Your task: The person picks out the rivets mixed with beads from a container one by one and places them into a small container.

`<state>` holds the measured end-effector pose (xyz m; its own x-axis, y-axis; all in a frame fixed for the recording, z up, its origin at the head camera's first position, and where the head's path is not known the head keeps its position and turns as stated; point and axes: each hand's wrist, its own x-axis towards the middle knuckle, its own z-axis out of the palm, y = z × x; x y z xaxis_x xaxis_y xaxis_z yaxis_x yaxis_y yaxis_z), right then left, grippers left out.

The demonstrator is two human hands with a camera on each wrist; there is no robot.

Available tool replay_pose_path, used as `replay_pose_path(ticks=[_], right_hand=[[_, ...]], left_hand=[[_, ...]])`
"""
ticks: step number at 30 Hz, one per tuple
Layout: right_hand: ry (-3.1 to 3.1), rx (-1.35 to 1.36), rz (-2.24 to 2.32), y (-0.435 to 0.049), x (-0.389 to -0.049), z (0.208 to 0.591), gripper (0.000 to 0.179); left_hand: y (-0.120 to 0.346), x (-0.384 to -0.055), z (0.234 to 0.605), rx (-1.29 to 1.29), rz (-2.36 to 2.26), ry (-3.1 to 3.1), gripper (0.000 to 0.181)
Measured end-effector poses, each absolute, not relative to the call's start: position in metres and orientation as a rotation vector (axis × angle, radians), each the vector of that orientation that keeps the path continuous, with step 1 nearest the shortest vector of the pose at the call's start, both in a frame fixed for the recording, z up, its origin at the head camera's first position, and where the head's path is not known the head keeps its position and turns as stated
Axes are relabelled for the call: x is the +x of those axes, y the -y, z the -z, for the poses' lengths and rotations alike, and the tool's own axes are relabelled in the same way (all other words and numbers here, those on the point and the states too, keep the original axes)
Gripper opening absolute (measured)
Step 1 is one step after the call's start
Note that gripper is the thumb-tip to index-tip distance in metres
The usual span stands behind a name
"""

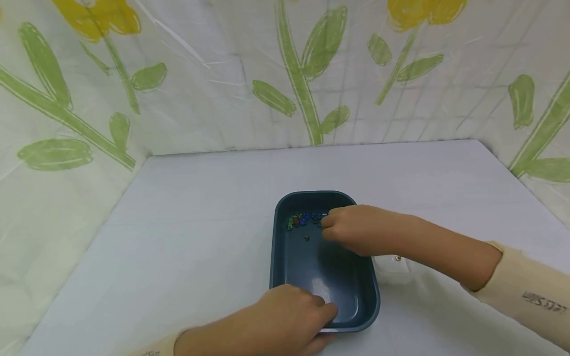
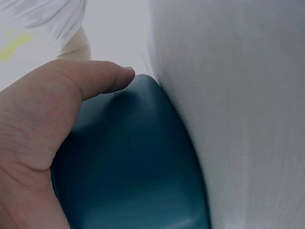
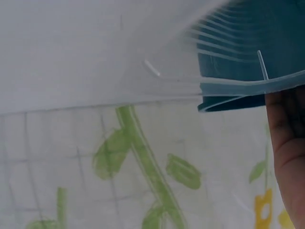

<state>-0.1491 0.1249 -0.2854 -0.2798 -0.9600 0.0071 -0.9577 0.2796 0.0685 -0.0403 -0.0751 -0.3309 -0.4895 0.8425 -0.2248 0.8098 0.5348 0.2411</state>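
Observation:
A dark blue rectangular tray (image 1: 320, 267) stands on the white table, with small coloured glass beads (image 1: 303, 219) clustered at its far end and one dark bead (image 1: 307, 238) apart from them. My left hand (image 1: 289, 316) grips the tray's near left corner; its thumb (image 2: 107, 76) shows against the blue wall in the left wrist view. My right hand (image 1: 356, 227) reaches over the tray's right wall, fingers bent down among the beads. Its fingertips are hidden, so whether they pinch anything cannot be seen. Under the right wrist is a clear plastic box (image 1: 394, 272) with a small gold bead (image 1: 398, 258).
The white-covered table (image 1: 187, 237) spreads to both sides of the tray. A translucent curtain with painted flowers (image 1: 307, 74) hangs behind and at both sides. In the right wrist view the clear box's rim (image 3: 228, 86) crosses in front of the fingers.

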Motion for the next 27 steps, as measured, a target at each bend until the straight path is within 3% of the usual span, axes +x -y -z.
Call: replay_pose_path(ticks=[8,19,27], right_hand=[[2.491,1.887,0.087,-0.115,-0.155,0.302,0.018],[2.497,1.958,0.018,-0.114,-0.154,0.324,0.038],[2.402,1.983,-0.081,-0.110,-0.155,0.329,0.021]], left_hand=[[0.075,-0.041,0.332,1.371,-0.150,-2.463,0.021],[0.075,-0.042,0.332,1.391,-0.137,-2.462,0.023],[0.074,-0.042,0.333,1.375,-0.131,-2.458,0.023]])
